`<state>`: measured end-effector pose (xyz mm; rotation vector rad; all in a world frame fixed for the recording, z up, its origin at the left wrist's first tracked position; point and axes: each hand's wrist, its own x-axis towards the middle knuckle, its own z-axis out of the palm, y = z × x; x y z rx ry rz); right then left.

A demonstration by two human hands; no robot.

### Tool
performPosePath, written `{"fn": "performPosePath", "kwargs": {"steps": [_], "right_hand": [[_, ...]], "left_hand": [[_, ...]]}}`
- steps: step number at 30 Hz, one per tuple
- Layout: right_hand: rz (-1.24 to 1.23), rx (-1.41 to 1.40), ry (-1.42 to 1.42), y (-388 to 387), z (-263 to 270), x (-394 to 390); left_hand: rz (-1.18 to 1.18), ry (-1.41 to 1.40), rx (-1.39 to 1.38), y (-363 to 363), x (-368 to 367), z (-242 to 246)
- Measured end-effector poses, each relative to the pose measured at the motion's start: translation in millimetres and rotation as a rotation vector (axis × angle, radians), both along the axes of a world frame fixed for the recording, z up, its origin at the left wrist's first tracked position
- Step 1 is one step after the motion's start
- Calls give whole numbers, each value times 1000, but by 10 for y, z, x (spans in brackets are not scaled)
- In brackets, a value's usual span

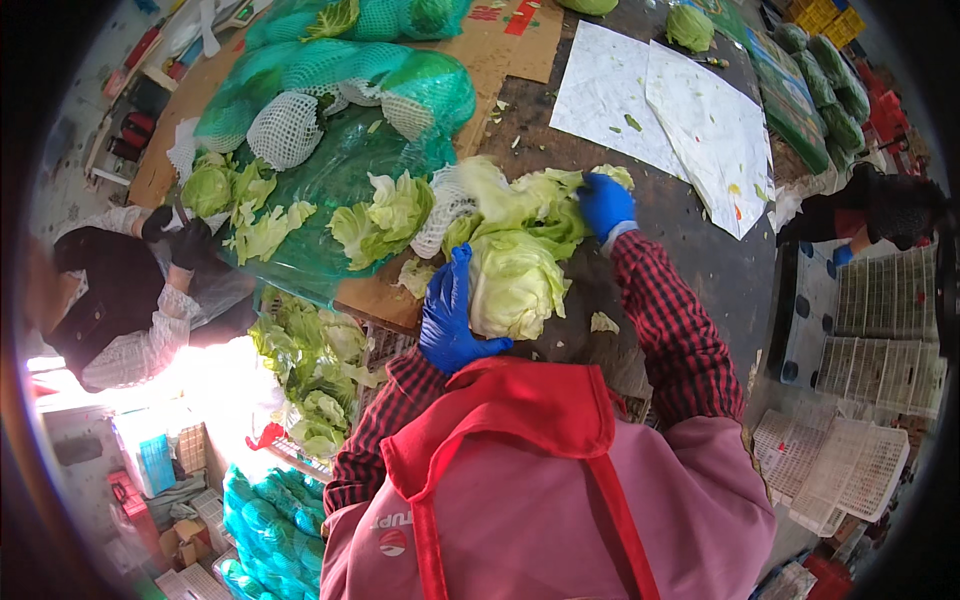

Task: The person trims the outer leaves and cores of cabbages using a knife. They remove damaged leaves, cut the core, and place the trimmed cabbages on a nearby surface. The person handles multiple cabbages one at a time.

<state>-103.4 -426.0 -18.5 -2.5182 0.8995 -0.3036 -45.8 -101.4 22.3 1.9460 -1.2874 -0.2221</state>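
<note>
A pale green head of iceberg lettuce (514,289) sits on the dark table in front of me. My left hand (454,319), in a blue glove, cups its left side with thumb and fingers spread around it. Beyond the head, loose outer leaves (544,196) lie bunched, some of them blurred. My right hand (606,204), also gloved in blue, is closed at the right end of these leaves; its fingertips are partly hidden. A white foam net sleeve (448,210) lies against the leaves on the left.
Green mesh sacks (345,67) hold netted heads at the back left. Torn leaves (386,217) lie on green netting. White sheets (667,112) cover the table's right. A co-worker's dark-gloved hands (180,232) work at left; another person (870,202) is at right. Trimmed leaves (315,360) fill a crate below.
</note>
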Motion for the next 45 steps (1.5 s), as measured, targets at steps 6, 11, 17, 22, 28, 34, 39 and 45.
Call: {"fn": "performPosePath", "kwargs": {"steps": [6,11,17,22,28,34,39,45], "right_hand": [[314,301,-273,633,840,-356],[594,253,-211,1054,858,-349],[171,2,-158,338,228,-186],[108,354,-202,393,547,-451],[368,503,-97,1044,925,-596],[409,446,-114,908,806,-562],[184,102,-90,80,6,-467],[-25,67,-353,91,182,-668]], "left_hand": [[38,70,-12,1,-19,0],[-13,-19,-3,-91,28,-120],[-9,45,6,-33,9,17],[32,-27,35,82,2,-88],[25,-40,29,60,5,-52],[-11,-43,1,77,36,-51],[-40,13,-56,97,89,-76],[10,572,-274,250,60,-141]]}}
